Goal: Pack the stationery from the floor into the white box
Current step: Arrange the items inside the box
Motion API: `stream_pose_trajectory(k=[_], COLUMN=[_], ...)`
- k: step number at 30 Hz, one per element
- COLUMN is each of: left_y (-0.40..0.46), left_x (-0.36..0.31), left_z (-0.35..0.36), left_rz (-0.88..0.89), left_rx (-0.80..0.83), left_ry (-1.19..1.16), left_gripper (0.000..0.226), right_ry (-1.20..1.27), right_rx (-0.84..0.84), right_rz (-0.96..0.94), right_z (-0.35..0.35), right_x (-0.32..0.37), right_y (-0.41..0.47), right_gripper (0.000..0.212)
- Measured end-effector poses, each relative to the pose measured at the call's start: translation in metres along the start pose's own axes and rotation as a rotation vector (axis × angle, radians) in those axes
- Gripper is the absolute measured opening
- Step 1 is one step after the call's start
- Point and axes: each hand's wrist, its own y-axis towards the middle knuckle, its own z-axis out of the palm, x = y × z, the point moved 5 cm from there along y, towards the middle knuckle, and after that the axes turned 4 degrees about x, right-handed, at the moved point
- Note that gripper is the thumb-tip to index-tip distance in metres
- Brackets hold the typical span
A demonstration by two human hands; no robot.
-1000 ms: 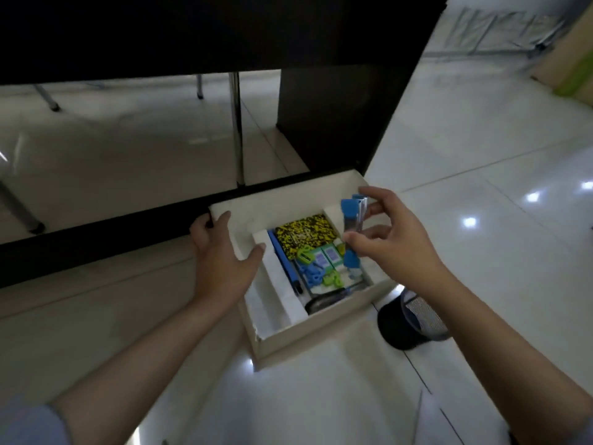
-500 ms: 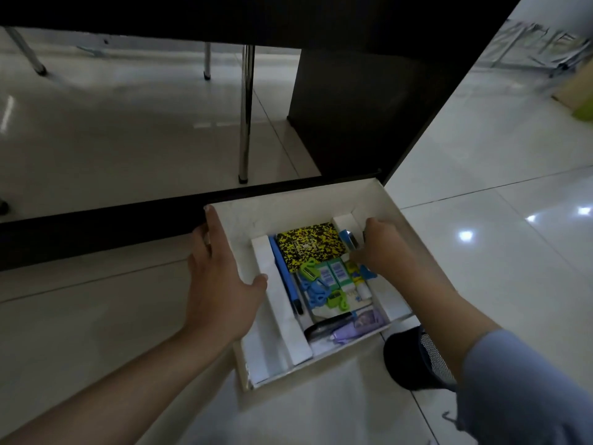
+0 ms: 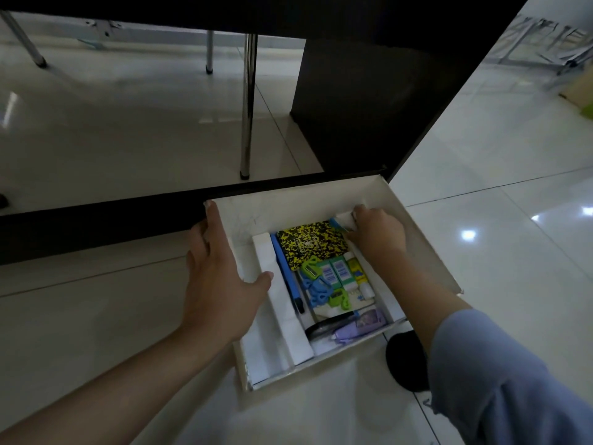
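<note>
The left hand (image 3: 218,281) is laid over the left wall of the white box (image 3: 426,248), fingers straight along the outside and the thumb hooked over the rim, so the wall is clasped between them. The box is set on a pale tiled floor (image 3: 96,316), its far edge against the dark base of a desk (image 3: 369,101). Inside, a white insert strip (image 3: 272,284) is seen beside a blue pen (image 3: 285,271), then a yellow-and-black speckled notebook (image 3: 311,244), blue and green clips (image 3: 321,287), two green-labelled erasers (image 3: 333,273) and, at the near end, a black item and a lilac one (image 3: 362,326). At the box's far right corner the right hand (image 3: 375,232) is curled, knuckles up, fingertips pressed down by a white block (image 3: 345,218); whether anything is pinched cannot be told. A round black container (image 3: 404,361) is partly hidden behind the right forearm, just beside the box's near right corner.
</note>
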Motion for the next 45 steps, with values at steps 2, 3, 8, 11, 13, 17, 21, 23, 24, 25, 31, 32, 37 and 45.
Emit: stream_pose_trajectory(k=[2, 3, 8, 11, 13, 17, 21, 23, 24, 25, 31, 32, 37, 45], left_y=[0.000, 0.001, 0.001, 0.001, 0.001, 0.001, 0.001, 0.002, 0.002, 0.002, 0.001, 0.001, 0.002, 0.002], left_x=[0.000, 0.000, 0.001, 0.001, 0.001, 0.001, 0.001, 0.001, 0.002, 0.002, 0.000, 0.001, 0.003, 0.003], left_z=[0.000, 0.001, 0.002, 0.002, 0.002, 0.001, 0.001, 0.002, 0.002, 0.001, 0.001, 0.001, 0.001, 0.001], left_rz=[0.002, 0.001, 0.003, 0.006, 0.008, 0.004, -0.001, -0.006, -0.007, -0.008, -0.001, 0.001, -0.003, 0.003], left_rx=[-0.002, -0.003, -0.010, -0.010, -0.013, -0.011, -0.011, -0.007, -0.009, -0.012, -0.007, -0.008, -0.011, -0.013], left_ry=[0.000, 0.000, 0.013, 0.017, 0.018, 0.019, 0.018, 0.012, 0.011, 0.012, 0.015, 0.014, 0.017, 0.020], left_gripper=[0.114, 0.114, 0.115, 0.115, 0.115, 0.116, 0.116, 0.117, 0.117, 0.118, 0.118, 0.118, 0.119, 0.119], right_ry=[-0.008, -0.009, 0.000, 0.018, 0.033, 0.140, 0.167, 0.147, 0.140, 0.139, 0.185, 0.171, -0.025, 0.072], right_rx=[-0.005, -0.001, -0.001, 0.000, 0.004, 0.024, 0.064, 0.063, 0.056, 0.046, -0.030, -0.036, -0.007, -0.071], right_rz=[0.015, 0.022, 0.071, 0.103, 0.118, 0.148, 0.184, 0.176, 0.162, 0.146, 0.139, 0.147, 0.124, 0.079], right_z=[-0.002, -0.002, 0.001, 0.001, 0.000, 0.004, 0.007, 0.007, 0.008, 0.008, -0.003, -0.005, -0.006, -0.005], right_x=[0.002, 0.002, 0.001, -0.001, -0.002, -0.004, -0.001, 0.001, 0.002, 0.004, -0.003, -0.006, -0.004, -0.005], right_y=[0.004, 0.006, 0.008, 0.007, 0.006, 0.003, -0.003, -0.006, -0.006, -0.006, -0.003, -0.003, -0.002, 0.002], right_gripper=[0.030, 0.029, 0.031, 0.033, 0.034, 0.032, 0.037, 0.039, 0.036, 0.032, 0.028, 0.030, 0.041, 0.053])
